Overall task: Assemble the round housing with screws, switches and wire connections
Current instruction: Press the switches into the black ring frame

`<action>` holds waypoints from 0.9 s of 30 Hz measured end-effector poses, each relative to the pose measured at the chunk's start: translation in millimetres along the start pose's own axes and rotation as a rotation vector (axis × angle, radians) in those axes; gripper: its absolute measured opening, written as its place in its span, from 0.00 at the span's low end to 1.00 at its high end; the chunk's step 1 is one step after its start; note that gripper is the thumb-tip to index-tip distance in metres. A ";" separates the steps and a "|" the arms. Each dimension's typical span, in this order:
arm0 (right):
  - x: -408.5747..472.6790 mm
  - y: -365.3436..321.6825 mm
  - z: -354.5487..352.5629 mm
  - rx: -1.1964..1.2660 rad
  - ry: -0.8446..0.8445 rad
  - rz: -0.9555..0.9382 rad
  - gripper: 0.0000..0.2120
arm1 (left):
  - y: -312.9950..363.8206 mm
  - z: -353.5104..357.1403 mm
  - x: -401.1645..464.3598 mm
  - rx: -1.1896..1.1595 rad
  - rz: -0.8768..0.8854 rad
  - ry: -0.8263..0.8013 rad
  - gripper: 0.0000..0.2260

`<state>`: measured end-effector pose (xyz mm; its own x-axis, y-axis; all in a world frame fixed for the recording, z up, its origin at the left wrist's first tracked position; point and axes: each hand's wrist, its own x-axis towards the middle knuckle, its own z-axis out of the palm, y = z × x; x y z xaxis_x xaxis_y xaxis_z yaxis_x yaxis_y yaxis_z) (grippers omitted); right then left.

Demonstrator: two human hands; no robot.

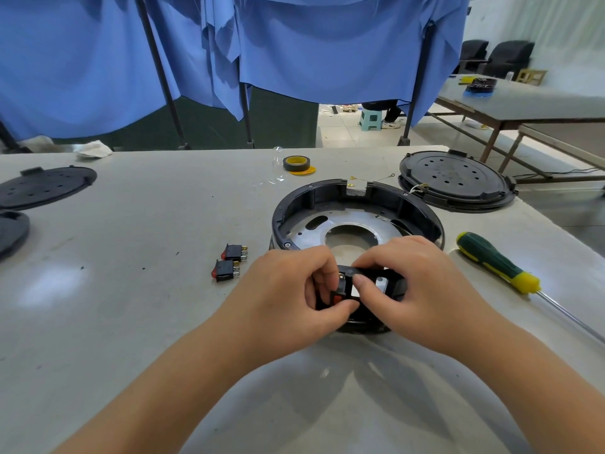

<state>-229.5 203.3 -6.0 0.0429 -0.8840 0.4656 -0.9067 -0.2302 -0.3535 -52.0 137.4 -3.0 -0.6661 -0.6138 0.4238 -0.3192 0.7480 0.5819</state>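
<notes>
Your two hands meet at the near rim of the round housing [357, 217], which sits right of centre on the bench [131, 322], toward its near edge. Your left hand [288, 296] pinches a red-faced switch [339, 294] between thumb and curled fingers at the housing's near wall; your right hand [422, 286] curls over the black rim beside it, fingers clamped on the plastic to steady it. The step looks like seating the switch in its cutout: keep it square to the opening and press evenly, bracing the rim so the ring cannot tip. The housing is a matte black plastic ring around a dull silver metal plate with a round centre hole and oval slots. Two spare switches [230, 262], black bodies with red rockers and brass tabs, lie just left of your hands. A screwdriver [497, 262] with a ribbed green-and-yellow handle and slim steel shaft lies toward the right edge. A perforated black lid [455, 180] rests at the far right corner
</notes>
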 end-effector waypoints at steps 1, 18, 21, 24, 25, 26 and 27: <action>0.1 -0.1 -0.1 0.002 0.001 -0.001 0.12 | 0.3 0.0 0.0 0.006 0.000 0.004 0.10; 0.5 -0.1 0.2 -0.005 -0.019 0.008 0.12 | 2.1 -1.3 0.4 -0.030 -0.001 0.049 0.12; 0.3 0.2 0.4 -0.009 -0.025 0.011 0.12 | 0.3 -2.0 0.6 -0.026 0.005 0.050 0.12; 0.1 0.3 0.4 -0.006 -0.022 0.009 0.12 | 0.4 -0.6 -0.1 0.026 0.032 0.064 0.12; 0.1 0.3 0.3 -0.004 -0.020 0.007 0.12 | 0.5 -0.3 0.0 0.052 0.041 0.065 0.12; 0.2 0.5 0.3 -0.003 -0.019 0.005 0.12 | 0.5 -0.2 0.1 0.076 0.048 0.065 0.12; 0.2 0.6 0.3 -0.003 -0.019 0.003 0.12 | 0.4 -0.2 0.2 0.093 0.054 0.063 0.11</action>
<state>-229.9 202.8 -6.4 0.0477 -0.8922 0.4491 -0.9082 -0.2259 -0.3522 -52.1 137.5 -2.5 -0.6412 -0.5847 0.4971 -0.3474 0.7987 0.4913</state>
